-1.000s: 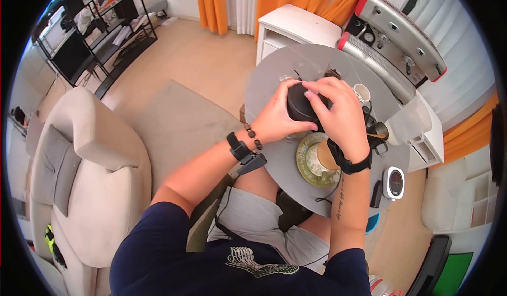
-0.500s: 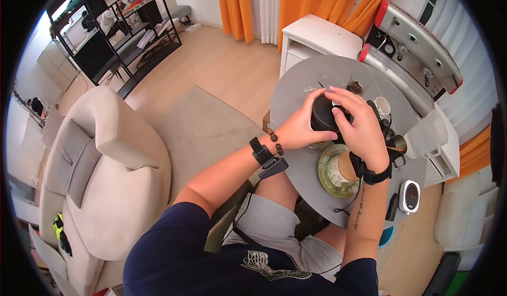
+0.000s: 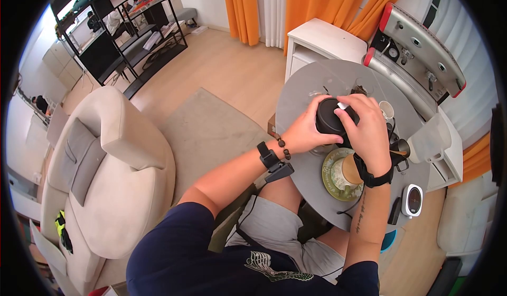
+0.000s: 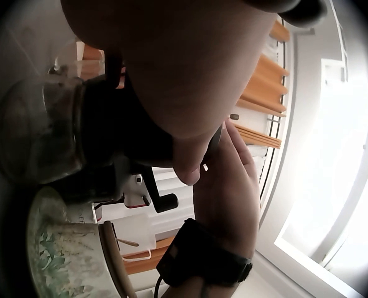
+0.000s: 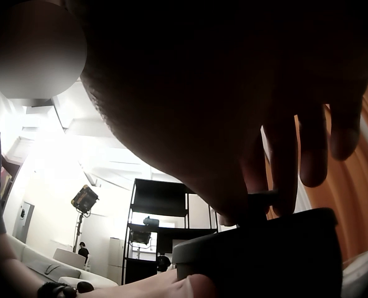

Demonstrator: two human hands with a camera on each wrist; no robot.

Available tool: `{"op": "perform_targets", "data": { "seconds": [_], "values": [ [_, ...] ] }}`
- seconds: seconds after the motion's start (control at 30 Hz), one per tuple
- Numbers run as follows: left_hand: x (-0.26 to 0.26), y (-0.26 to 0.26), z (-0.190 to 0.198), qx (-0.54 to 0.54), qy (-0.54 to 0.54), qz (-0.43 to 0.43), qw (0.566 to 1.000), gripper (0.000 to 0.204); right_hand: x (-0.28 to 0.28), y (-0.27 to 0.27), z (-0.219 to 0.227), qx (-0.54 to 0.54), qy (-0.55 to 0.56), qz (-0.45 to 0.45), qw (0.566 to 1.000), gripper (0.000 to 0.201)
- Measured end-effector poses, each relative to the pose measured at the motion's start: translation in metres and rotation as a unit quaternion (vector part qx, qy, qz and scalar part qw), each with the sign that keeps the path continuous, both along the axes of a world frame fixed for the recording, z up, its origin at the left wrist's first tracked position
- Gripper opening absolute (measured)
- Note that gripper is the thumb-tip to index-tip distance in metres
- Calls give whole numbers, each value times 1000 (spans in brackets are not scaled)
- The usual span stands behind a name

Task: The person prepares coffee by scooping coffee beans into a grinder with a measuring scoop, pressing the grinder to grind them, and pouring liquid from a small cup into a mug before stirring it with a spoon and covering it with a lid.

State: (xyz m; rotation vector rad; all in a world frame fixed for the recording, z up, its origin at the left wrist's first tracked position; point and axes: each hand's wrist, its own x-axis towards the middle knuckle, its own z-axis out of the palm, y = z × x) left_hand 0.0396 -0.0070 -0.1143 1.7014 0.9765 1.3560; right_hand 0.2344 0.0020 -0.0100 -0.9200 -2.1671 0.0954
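Note:
Between both hands is a black round canister (image 3: 327, 117) with a flat lid. My left hand (image 3: 305, 133) grips its side, fingers and thumb wrapped around it. Over the top arches my right hand (image 3: 371, 132), thumb and fingers pinching a small black knob (image 5: 258, 202) on the lid. In the left wrist view a clear glass jar (image 4: 32, 139) stands directly below the black part. Close by on the table is a green patterned plate (image 3: 327, 182), bearing a patterned cup with a tan top (image 3: 350, 169), partly hidden by my right wrist.
The round grey table (image 3: 301, 82) also carries a white cup (image 3: 386, 109), a dark pitcher (image 3: 400, 148), a clear plastic jug (image 3: 430, 140) and a white round-dial device (image 3: 412, 200). Behind stands a silver espresso machine (image 3: 422, 53). A beige sofa (image 3: 127, 190) is at the left.
The head view has swung, so the room and table sit further right and lower in it. Both hands keep their hold on the canister, with little visible finger movement.

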Motion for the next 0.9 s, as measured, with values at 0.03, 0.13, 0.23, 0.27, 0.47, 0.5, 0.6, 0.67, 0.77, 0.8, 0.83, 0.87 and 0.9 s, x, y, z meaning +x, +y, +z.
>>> {"op": "perform_targets", "data": {
  "seconds": [0.03,0.13,0.23,0.27,0.47,0.5,0.6,0.67,0.77,0.8,0.83,0.87,0.9],
  "values": [
    [0,0,1,-4,-3,7,1000,120,-1,-1,1,0,1,-1,1000,28],
    [1,1,-1,11,15,29,999,122,-5,-4,3,-4,-2,-30,1000,28],
    [-1,4,-4,26,10,15,999,123,-5,-1,-1,-21,3,-34,999,26],
    [-1,5,-6,26,11,14,999,123,-5,1,-4,-15,9,-18,1000,25],
    [-3,6,-5,1,9,-3,1000,121,-5,3,-7,-47,37,50,997,25],
    [-3,6,-5,12,16,5,1000,119,-4,3,-7,-52,38,69,996,26],
    [-2,4,-5,8,10,-12,1000,116,1,8,-12,-24,31,86,996,28],
    [-3,4,-6,-8,-3,-39,999,115,4,10,-16,-29,25,76,996,29],
    [-4,7,-12,13,14,-30,999,120,6,13,-26,-14,45,103,994,27],
    [-4,9,-15,11,16,-41,999,120,7,13,-25,-15,48,92,994,27],
    [-4,10,-17,9,2,-42,999,119,7,12,-24,-8,47,103,994,27],
    [-4,12,-19,8,-12,-44,999,118,7,13,-22,1,46,114,992,26],
    [-2,9,-14,-8,-9,-35,999,115,7,14,-24,15,50,104,993,23]
  ]
}}
